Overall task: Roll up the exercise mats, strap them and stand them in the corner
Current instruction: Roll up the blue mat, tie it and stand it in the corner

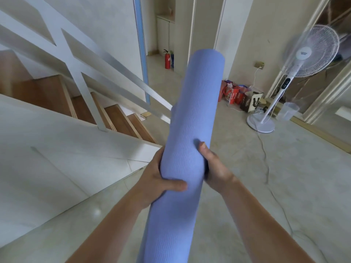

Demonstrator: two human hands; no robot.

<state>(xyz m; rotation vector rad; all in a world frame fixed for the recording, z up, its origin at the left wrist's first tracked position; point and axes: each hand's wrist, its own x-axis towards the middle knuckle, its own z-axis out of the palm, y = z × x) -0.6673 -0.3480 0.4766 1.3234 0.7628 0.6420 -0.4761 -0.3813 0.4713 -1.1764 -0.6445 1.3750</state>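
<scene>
Between my two hands, above the pale stone floor [247, 186] near the foot of the wooden staircase [121, 120], I hold the lavender-blue rolled foam exercise mat [191, 114] almost upright, its top end leaning a little away from me and its lower end running off the bottom of the view. My left hand [157, 177] wraps the roll from the left with the thumb pressed across its front; my right hand [212, 168] clasps it from the right at about the same height, thumb up along the surface, the other fingers hidden behind. The rolling looks finished, since the mat reads as one tight cylinder. I see no strap on the part that shows, so I judge that strapping is the step in hand, or else the carry to a corner. Next I need to keep both grips firm so the roll does not loosen, and steer clear of the white pedestal fan [311, 52] and its cable at the far right of the floor.
</scene>
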